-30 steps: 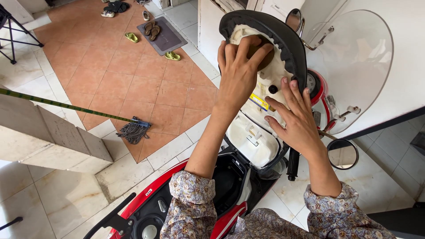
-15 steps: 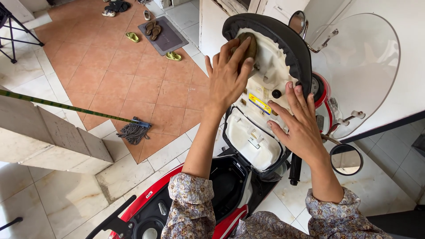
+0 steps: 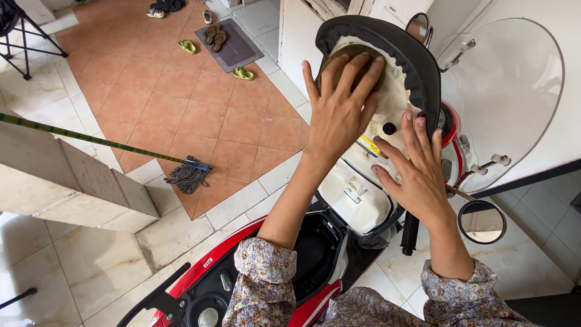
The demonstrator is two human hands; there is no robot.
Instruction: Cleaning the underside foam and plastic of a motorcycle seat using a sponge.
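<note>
A red scooter point(image 3: 203, 270) stands below me with its black seat point(image 3: 411, 57) flipped up, showing the white underside point(image 3: 357, 200). My left hand point(image 3: 342, 112) presses a brownish-green pad point(image 3: 354, 60) against the top of that underside, fingers spread over it. My right hand point(image 3: 417, 172) lies flat and open against the white underside lower down, by a black knob point(image 3: 389, 128) and a yellow sticker point(image 3: 367, 146). The open black storage compartment point(image 3: 311, 248) sits beneath my left forearm.
A clear windshield point(image 3: 514, 91) and round mirrors point(image 3: 482, 221) stand at the right. A mop point(image 3: 186, 177) with a long handle lies on the orange tiles to the left. Sandals point(image 3: 243, 74) and a grey mat point(image 3: 233, 45) lie farther off. A concrete ledge point(image 3: 72, 188) is at left.
My left hand with the pad slid up, then across to the right along the top of the seat's underside. My right hand stayed flat on the seat base.
</note>
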